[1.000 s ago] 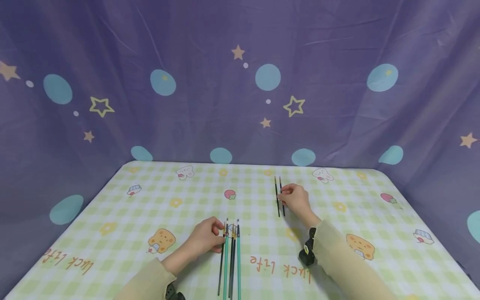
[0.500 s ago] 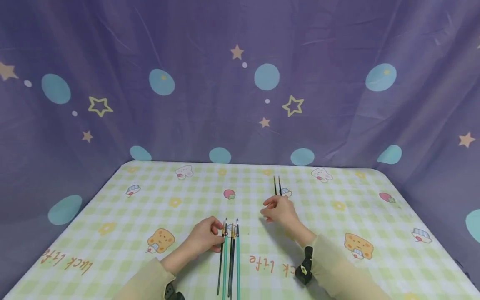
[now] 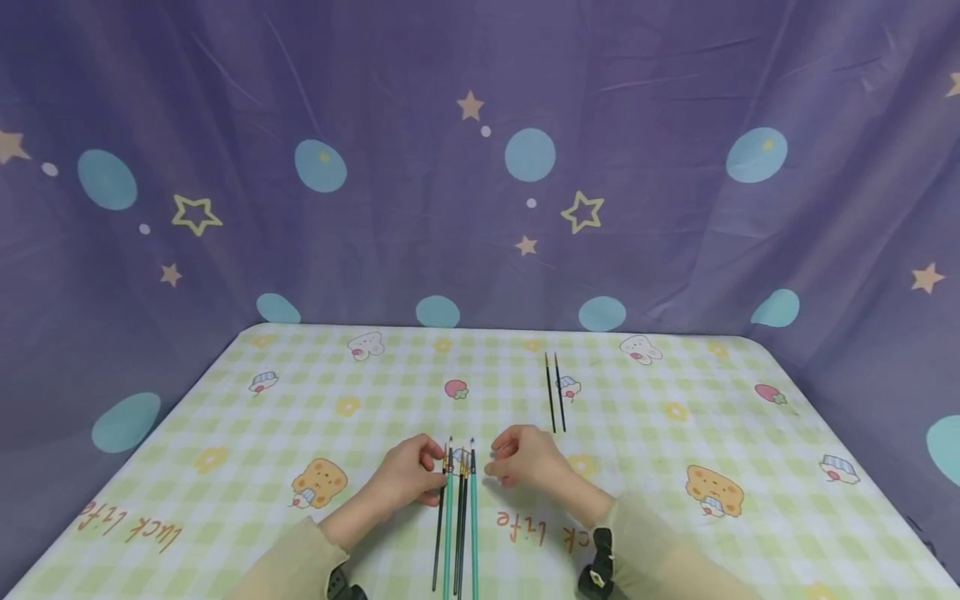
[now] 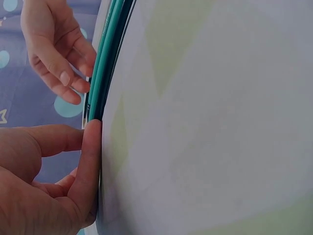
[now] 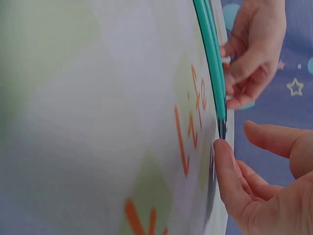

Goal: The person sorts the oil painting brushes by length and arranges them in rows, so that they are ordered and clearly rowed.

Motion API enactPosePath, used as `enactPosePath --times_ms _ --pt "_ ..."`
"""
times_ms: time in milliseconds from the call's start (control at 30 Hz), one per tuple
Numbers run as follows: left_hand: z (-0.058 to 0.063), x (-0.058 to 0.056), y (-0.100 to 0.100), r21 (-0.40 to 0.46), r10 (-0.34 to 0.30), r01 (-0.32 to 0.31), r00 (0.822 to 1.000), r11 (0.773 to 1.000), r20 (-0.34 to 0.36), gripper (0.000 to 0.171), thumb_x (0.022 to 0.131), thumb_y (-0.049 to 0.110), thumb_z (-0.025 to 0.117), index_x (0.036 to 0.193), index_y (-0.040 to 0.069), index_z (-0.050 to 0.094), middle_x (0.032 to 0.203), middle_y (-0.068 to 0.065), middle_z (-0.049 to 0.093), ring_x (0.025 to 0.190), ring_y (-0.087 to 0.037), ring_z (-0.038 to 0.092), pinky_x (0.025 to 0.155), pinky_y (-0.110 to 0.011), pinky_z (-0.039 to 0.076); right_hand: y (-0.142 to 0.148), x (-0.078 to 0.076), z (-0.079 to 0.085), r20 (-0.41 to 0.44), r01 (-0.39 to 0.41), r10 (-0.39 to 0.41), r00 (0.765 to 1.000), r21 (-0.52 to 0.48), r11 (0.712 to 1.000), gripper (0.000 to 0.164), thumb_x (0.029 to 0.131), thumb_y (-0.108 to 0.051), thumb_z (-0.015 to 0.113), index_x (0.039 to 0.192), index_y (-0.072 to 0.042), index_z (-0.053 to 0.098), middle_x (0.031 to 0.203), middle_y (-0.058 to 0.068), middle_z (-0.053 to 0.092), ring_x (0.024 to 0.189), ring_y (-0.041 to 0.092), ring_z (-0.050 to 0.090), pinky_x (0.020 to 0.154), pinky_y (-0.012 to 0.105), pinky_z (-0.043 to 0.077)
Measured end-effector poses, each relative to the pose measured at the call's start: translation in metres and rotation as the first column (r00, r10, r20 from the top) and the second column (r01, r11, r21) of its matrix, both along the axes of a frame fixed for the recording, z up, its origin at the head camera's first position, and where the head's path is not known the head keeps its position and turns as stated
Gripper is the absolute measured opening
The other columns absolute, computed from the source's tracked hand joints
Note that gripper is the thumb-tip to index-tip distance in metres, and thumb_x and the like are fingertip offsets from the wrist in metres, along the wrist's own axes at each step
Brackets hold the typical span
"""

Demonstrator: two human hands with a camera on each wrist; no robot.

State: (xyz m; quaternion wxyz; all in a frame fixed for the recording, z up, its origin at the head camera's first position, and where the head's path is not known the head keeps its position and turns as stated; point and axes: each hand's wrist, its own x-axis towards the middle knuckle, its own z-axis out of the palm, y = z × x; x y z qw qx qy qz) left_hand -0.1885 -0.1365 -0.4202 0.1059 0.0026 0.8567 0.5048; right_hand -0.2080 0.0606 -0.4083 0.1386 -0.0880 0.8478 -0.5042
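Observation:
Several slim paintbrushes lie side by side near the front of the table, bristles pointing away; two have teal handles, like the right-hand teal paintbrush, and the rest are black. My left hand rests at their left side, its relaxed fingertips right at the outer black paintbrush. On the other side, my right hand hovers a short way from the bundle, thumb and fingers spread with nothing between them. The right wrist view shows its thumb low by the tablecloth. Farther back lie two black paintbrushes, nearly parallel.
A green-and-white checked tablecloth with printed cartoons and lettering covers the table. Behind it hangs a purple curtain with stars and blue ovals. Each wrist wears a black strap device, such as the right one.
My right hand has left the two black paintbrushes at the back and come toward me and left, beside the bundle. The left hand has stayed put; those two paintbrushes are now fully in sight.

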Motion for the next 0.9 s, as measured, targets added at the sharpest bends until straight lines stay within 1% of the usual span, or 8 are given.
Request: enactPosePath --times_ms 200,367,500,600,733,900 --pt "0.0 -0.001 0.0 0.007 0.002 -0.002 1.0 1.0 0.006 0.028 0.074 -0.003 0.064 0.099 -0.002 0.052 0.08 -0.009 0.042 0.05 -0.014 0.054 0.049 -0.028 0.056 -0.008 0.011 0.001 -0.025 -0.042 0.045 0.999 0.101 0.994 0.029 0.067 -0.017 0.078 0.086 -0.005 0.06 0.062 -0.001 0.059 0.048 0.012 0.056 0.049 0.023 0.046" --pt "0.001 -0.002 -0.001 0.011 -0.007 0.007 1.0 1.0 -0.001 0.028 0.075 -0.003 0.064 0.099 -0.003 0.052 0.079 -0.009 0.042 0.05 -0.014 0.055 0.049 -0.028 0.056 -0.015 0.018 0.004 -0.025 -0.055 0.059 0.998 0.146 0.988 0.033 0.064 -0.02 0.08 0.085 -0.006 0.058 0.057 0.001 0.058 0.044 0.012 0.054 0.047 0.023 0.045" --pt "0.002 -0.002 -0.001 0.002 -0.01 0.01 1.0 1.0 -0.005 0.027 0.075 -0.003 0.064 0.099 -0.002 0.052 0.079 -0.009 0.042 0.049 -0.014 0.055 0.048 -0.027 0.056 -0.021 0.02 0.004 -0.043 -0.052 0.063 0.997 0.224 0.973 0.038 0.062 -0.024 0.082 0.083 -0.007 0.055 0.06 0.0 0.056 0.046 0.012 0.053 0.046 0.023 0.043" --pt "0.001 -0.003 0.0 -0.002 -0.003 0.003 1.0 1.0 -0.002 0.027 0.075 -0.003 0.064 0.099 -0.002 0.052 0.079 -0.008 0.042 0.049 -0.014 0.055 0.048 -0.027 0.056 -0.024 0.02 0.004 -0.069 -0.044 0.067 0.995 0.288 0.957 0.041 0.059 -0.025 0.083 0.082 -0.008 0.053 0.065 -0.001 0.053 0.053 0.012 0.051 0.048 0.023 0.041" --pt "-0.001 -0.003 0.0 -0.003 -0.001 0.001 1.0 1.0 0.004 0.027 0.075 -0.003 0.064 0.099 -0.002 0.052 0.079 -0.009 0.042 0.05 -0.014 0.055 0.049 -0.028 0.056 -0.025 0.02 0.002 -0.093 -0.047 0.079 0.993 0.314 0.948 0.042 0.056 -0.021 0.084 0.08 -0.008 0.053 0.066 -0.002 0.053 0.058 0.013 0.049 0.049 0.023 0.041" --pt "-0.003 -0.002 0.0 -0.006 0.008 -0.008 1.0 1.0 0.007 0.027 0.074 -0.003 0.065 0.099 -0.002 0.052 0.079 -0.009 0.042 0.05 -0.014 0.055 0.049 -0.028 0.056 -0.026 0.021 0.002 -0.099 -0.054 0.088 0.991 0.31 0.949 0.042 0.055 -0.017 0.084 0.081 -0.006 0.053 0.064 -0.002 0.054 0.057 0.012 0.05 0.05 0.023 0.043"
